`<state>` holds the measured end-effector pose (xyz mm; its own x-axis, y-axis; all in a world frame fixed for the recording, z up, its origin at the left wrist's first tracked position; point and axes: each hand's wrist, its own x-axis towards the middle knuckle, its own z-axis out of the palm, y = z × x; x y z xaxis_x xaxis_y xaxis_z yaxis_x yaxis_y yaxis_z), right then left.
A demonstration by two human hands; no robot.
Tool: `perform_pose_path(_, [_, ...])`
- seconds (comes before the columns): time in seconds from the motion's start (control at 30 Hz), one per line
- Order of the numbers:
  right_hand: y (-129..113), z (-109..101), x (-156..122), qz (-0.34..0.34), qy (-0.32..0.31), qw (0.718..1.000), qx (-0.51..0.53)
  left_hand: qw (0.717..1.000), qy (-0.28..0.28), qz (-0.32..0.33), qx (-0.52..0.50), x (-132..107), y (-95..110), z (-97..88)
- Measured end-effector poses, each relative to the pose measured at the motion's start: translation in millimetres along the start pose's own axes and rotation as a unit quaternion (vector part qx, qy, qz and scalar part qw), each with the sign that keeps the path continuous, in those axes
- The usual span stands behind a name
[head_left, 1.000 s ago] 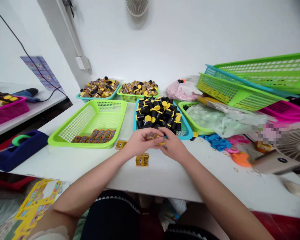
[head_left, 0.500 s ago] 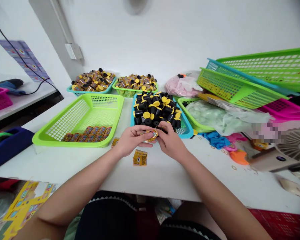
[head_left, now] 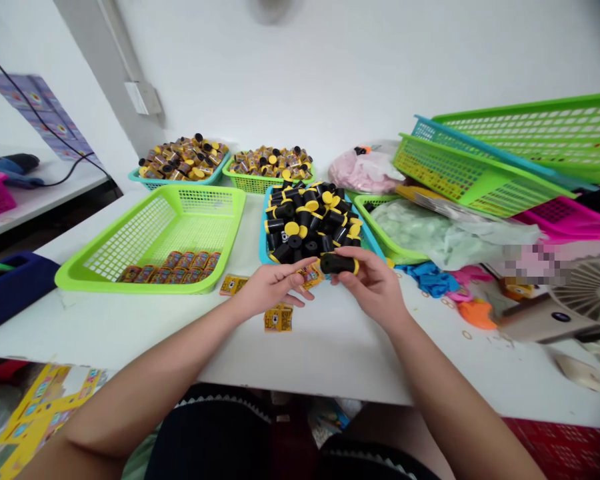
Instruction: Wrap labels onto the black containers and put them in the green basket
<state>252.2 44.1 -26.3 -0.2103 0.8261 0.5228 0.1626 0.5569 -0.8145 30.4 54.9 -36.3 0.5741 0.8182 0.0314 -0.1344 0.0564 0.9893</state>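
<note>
My right hand [head_left: 375, 288] pinches a black tube with a yellow cap [head_left: 339, 264] just in front of the blue basket [head_left: 375, 250] heaped with such tubes. My left hand [head_left: 270, 289] holds a small yellow printed label [head_left: 311, 274] between its fingertips, close beside the tube. Two more yellow labels lie on the white table: one [head_left: 279, 318] under my left hand, another [head_left: 233, 285] by the large green basket [head_left: 105, 257]. That basket holds a row of wrapped tubes [head_left: 173, 267] along its near side.
Two baskets of wrapped tubes [head_left: 183, 160] [head_left: 270, 163] stand at the back. Right of the blue basket: a green basket with a plastic bag [head_left: 430, 237], stacked baskets [head_left: 480, 177], balloons [head_left: 435, 280], a small fan [head_left: 587, 287]. A blue tape dispenser [head_left: 10, 283] sits left.
My right hand has picked a black tube out of the blue basket and drawn it toward me. My left hand kept the yellow label. The camera tilted slightly left and down.
</note>
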Motion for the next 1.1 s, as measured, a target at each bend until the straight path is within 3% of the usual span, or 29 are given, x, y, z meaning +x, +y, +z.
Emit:
perform_pose_path(0.17, [1, -2, -1, -0.003, -0.055, 0.998, -0.033, 0.999, -0.014, 0.026, 0.011, 1, -2, -3.6])
perform_pose_path(0.33, [-3, -8, -1, -0.038, -0.134, 0.985, -0.102, 0.991, -0.006, 0.078, 0.113, 0, 1, -2.1])
perform_pose_path(0.47, [1, 0, -3, -0.034, -0.137, 0.990, -0.026, 0.991, -0.037, 0.078, 0.105, -3, 2, 2.4])
perform_pose_path(0.57, [4, 11, -4, -0.005, -0.111, 0.993, 0.024, 0.985, -0.029, 0.080, 0.150, -4, 1, 4.0])
perform_pose_path(0.63, [3, 17, -4, 0.025, -0.076, 0.996, 0.033, 0.969, 0.000, 0.104, 0.224, -4, -1, 4.7])
perform_pose_path(0.7, [-1, 21, -4, 0.067, -0.046, 0.997, 0.012, 0.933, 0.041, 0.143, 0.327, -5, -5, 6.2])
perform_pose_path(0.8, [-7, 21, -8, 0.106, -0.008, 0.990, -0.097, 0.875, 0.094, 0.188, 0.435, -8, -10, 11.4])
perform_pose_path(0.87, [-8, 18, -12, 0.068, 0.016, 0.980, -0.184, 0.871, 0.126, 0.190, 0.434, -10, -11, 15.9])
perform_pose_path(0.97, [-7, 18, -16, -0.089, 0.058, 0.964, -0.244, 0.902, 0.170, 0.175, 0.356, -13, -10, 21.3])
perform_pose_path(1.03, [-6, 25, -17, -0.199, 0.047, 0.941, -0.268, 0.921, 0.198, 0.177, 0.284, -13, -9, 23.5])
perform_pose_path(1.1, [-4, 35, -16, -0.265, 0.006, 0.915, -0.303, 0.934, 0.222, 0.183, 0.213, -12, -7, 25.8])
